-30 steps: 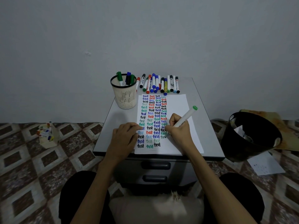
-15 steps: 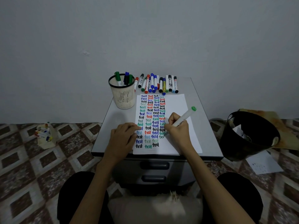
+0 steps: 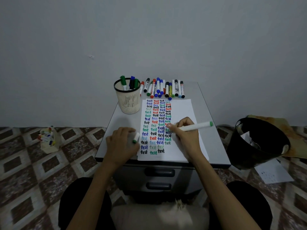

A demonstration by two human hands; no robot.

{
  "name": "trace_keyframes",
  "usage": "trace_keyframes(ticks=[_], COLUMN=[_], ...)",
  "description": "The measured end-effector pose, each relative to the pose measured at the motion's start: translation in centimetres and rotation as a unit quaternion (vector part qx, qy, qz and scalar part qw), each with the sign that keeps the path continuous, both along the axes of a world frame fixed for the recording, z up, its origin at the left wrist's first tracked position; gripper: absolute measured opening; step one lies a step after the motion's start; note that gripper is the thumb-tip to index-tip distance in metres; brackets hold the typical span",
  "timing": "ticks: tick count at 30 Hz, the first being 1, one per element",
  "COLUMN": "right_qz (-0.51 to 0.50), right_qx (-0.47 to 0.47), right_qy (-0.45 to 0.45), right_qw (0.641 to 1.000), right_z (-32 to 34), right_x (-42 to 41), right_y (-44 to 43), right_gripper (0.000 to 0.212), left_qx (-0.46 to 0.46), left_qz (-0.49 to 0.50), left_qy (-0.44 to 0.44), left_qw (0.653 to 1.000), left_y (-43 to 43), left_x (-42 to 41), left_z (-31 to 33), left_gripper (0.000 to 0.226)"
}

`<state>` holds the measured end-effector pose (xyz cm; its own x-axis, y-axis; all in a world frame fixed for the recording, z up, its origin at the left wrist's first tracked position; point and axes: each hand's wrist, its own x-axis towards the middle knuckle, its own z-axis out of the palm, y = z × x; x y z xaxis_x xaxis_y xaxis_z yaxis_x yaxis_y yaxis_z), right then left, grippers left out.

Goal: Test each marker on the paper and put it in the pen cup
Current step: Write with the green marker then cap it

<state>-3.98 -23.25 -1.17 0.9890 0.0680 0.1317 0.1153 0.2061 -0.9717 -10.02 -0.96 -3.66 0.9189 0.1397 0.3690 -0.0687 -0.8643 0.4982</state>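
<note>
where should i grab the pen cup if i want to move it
Take the pen cup round its mesh wall, from the left: it stands upright, markers stick out of its top, and the loose markers lie close on its right.

**Count of everything on and around the cabinet**

One pen cup [image 3: 128,103] at the far left of one cabinet top [image 3: 207,113] holds three markers [image 3: 123,81]. Roughly fourteen more lie in one row [image 3: 163,88] along the far edge, overlapping too much for an exact count. One marker [image 3: 196,127] is in the right hand [image 3: 186,136] and one cap [image 3: 136,137] in the left hand [image 3: 122,144]. One paper [image 3: 182,110] carries four columns of words [image 3: 156,123]. Two drawer handles [image 3: 159,172] face near. On the floor are one black bin [image 3: 255,143] and one loose sheet [image 3: 274,173] at right, and one small box [image 3: 49,141] at left.
</note>
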Motion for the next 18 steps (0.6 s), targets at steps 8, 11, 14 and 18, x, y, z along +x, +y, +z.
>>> trace_keyframes(ticks=[8, 11, 14, 18], right_qz=[0.126, 0.13, 0.121, 0.125], right_qx=[0.134, 0.106, 0.099, 0.103], right_qy=[0.095, 0.079, 0.063, 0.062], right_qw=[0.978, 0.983, 0.986, 0.985], right_z=[1.4, 2.2, 2.7, 3.1], right_x=[-0.2, -0.9, -1.4, -1.6], right_y=[-0.8, -0.8, -0.9, -1.0], right_gripper=[0.015, 0.013, 0.014, 0.013], left_qx=[-0.173, -0.25, -0.314, -0.338], left_qz=[-0.052, -0.084, -0.121, -0.148], left_qy=[-0.009, -0.012, -0.013, -0.013], left_qw=[0.983, 0.965, 0.942, 0.929], left_y=[1.2, 0.6, -0.1, -0.8], left_x=[-0.8, -1.1, -1.1, -0.8], left_z=[0.9, 1.9, 2.3, 2.7], left_gripper=[0.016, 0.021, 0.024, 0.037])
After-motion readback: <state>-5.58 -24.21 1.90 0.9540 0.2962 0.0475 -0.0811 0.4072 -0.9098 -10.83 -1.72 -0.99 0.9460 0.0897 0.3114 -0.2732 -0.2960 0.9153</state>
